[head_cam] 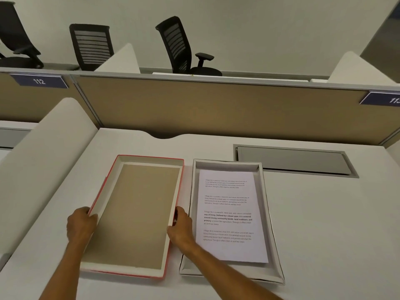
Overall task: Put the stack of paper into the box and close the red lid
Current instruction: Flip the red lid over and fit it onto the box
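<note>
The red lid (pixel 134 215) lies upside down on the white desk, its brown inside facing up and its red outer edge showing along the sides. My left hand (pixel 81 224) grips its left wall and my right hand (pixel 180 227) grips its right wall. To the right sits the open white box (pixel 269 215), apart from the lid. A stack of paper (pixel 231 215) with printed text lies flat inside the box. My right forearm crosses the box's near left corner.
A grey cable hatch (pixel 292 160) is set into the desk behind the box. A tan partition (pixel 216 107) closes the back, a white divider (pixel 43 161) the left. Black office chairs (pixel 177 44) stand beyond the partition.
</note>
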A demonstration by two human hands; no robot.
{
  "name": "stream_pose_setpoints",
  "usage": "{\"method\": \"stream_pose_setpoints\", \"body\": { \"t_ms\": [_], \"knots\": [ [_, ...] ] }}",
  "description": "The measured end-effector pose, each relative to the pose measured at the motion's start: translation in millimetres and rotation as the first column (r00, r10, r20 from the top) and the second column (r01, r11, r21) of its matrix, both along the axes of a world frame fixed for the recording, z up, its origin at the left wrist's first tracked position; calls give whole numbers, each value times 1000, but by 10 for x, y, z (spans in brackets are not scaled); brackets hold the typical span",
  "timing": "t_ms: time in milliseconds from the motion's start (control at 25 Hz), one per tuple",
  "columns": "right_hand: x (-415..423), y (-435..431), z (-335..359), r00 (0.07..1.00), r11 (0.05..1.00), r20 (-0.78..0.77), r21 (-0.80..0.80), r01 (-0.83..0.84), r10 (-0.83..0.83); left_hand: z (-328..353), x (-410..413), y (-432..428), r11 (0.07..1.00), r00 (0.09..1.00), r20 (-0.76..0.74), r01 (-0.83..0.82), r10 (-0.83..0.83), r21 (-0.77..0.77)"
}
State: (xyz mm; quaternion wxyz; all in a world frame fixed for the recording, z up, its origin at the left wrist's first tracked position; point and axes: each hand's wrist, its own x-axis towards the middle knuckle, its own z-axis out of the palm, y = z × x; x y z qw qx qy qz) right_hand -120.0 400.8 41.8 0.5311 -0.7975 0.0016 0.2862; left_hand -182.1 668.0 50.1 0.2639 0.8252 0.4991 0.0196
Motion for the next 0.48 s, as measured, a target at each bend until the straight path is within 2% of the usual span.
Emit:
{"method": "stream_pose_setpoints", "body": {
  "t_ms": [120,200,320,480],
  "knots": [
    [16,-45,1,1000,1000,24,14,-21,21,142,-18,88,996,996,-44,82,-83,-39],
    [25,-72,-3,999,999,27,16,-29,29,353,-54,172,986,994,-42,97,-104,-136],
    [28,-92,14,998,999,36,-12,-52,53,749,-135,198,965,998,46,45,-34,-260],
    [36,-122,352,991,998,118,-6,-70,70,1211,-160,-61,955,983,179,87,-37,-282]
  ]
}}
